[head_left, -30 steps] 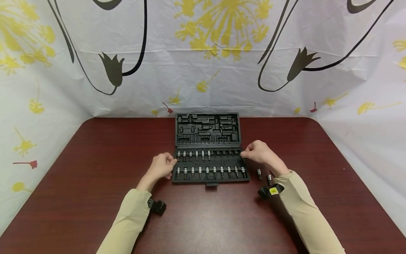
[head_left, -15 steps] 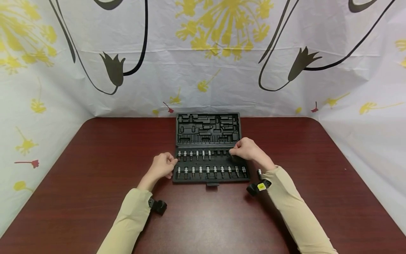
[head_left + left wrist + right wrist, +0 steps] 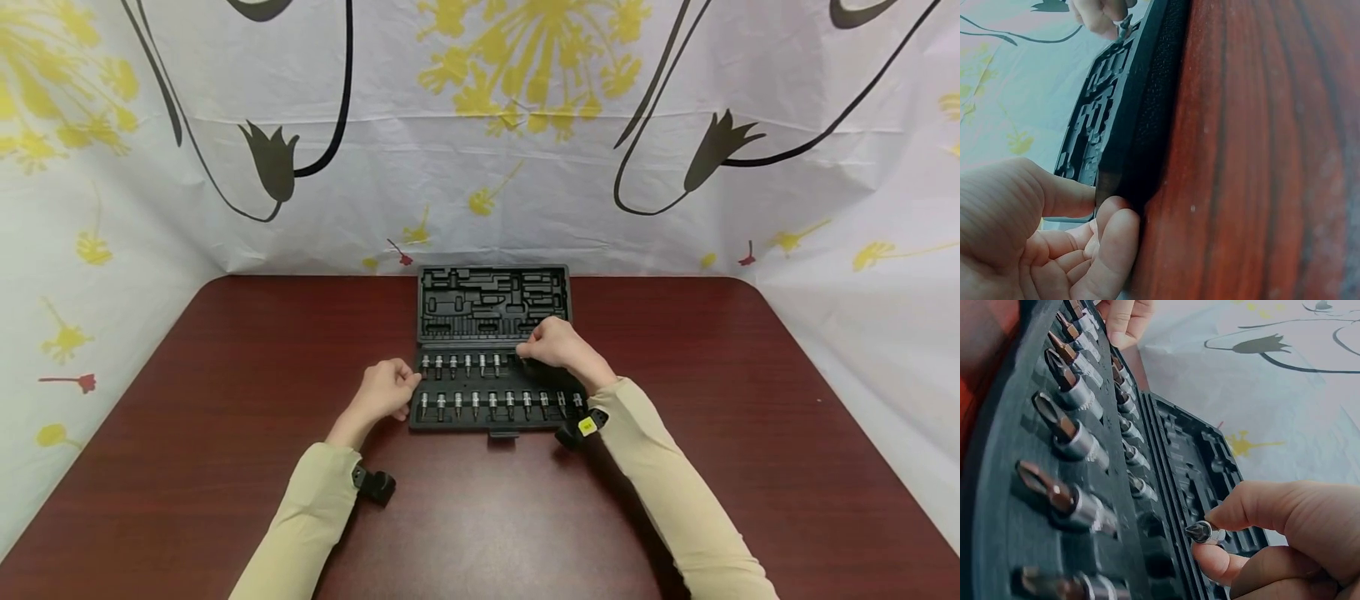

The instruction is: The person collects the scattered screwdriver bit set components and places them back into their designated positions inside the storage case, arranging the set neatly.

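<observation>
An open black bit-socket case [image 3: 480, 385] lies on the table with two rows of silver bit sockets in it. My left hand [image 3: 381, 390] holds the case's left side, thumb on the rim and curled fingers against the outer wall in the left wrist view. Between thumb and index finger, my right hand [image 3: 557, 343] pinches a bit socket [image 3: 1200, 532] with a cross-shaped tip. It is over the upper row, just right of the last seated bit socket [image 3: 1142, 486]. Bare slots [image 3: 1161, 565] follow that one in the right wrist view.
The case's moulded lid [image 3: 491, 304] stands raised at the back, close behind my right fingers. A dark red wooden table [image 3: 480, 517] extends around the case. A white patterned sheet [image 3: 375, 192] hangs along the table's far edge.
My right hand has moved left along the upper row, from the case's right edge. My right arm now covers where two loose bit sockets lay. The left hand keeps its hold.
</observation>
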Motion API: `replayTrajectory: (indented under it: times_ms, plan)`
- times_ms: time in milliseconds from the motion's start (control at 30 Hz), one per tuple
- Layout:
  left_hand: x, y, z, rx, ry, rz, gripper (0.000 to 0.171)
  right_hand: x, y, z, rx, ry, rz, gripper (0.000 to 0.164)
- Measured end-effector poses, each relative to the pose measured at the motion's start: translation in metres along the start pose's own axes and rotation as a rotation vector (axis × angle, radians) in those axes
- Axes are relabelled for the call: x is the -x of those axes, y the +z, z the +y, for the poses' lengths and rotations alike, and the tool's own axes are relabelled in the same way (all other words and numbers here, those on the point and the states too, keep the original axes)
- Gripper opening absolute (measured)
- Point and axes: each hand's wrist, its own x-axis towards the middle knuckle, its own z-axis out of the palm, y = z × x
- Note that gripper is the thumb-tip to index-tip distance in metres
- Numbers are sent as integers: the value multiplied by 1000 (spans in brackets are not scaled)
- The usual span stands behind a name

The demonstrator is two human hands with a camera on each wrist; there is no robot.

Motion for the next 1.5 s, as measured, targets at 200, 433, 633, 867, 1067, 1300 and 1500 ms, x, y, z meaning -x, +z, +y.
replayTrajectory:
  times_ms: [200, 433, 633, 867, 1067, 1300, 1500]
  plan:
    - [0, 0, 0, 0, -3, 5, 17, -7, 9, -8, 71, -13, -9, 49]
    - [0, 0, 1, 1, 3, 3, 18, -11, 16, -14, 107, -4, -10, 50]
    - [0, -1, 2, -3, 20, 14, 18, -12, 18, -22, 180, 29, -21, 49]
    - [0, -1, 4, 5, 7, 7, 18, -13, 18, -29, 309, 51, -28, 40]
    - [1, -1, 4, 5, 10, 5, 18, -14, 14, -28, 322, 68, -78, 33]
    - [-1, -1, 2, 2, 8, 8, 17, -19, 9, -25, 276, 106, -118, 19]
    - [0, -1, 3, 5, 3, 6, 17, -23, 7, -19, 218, 142, -128, 21]
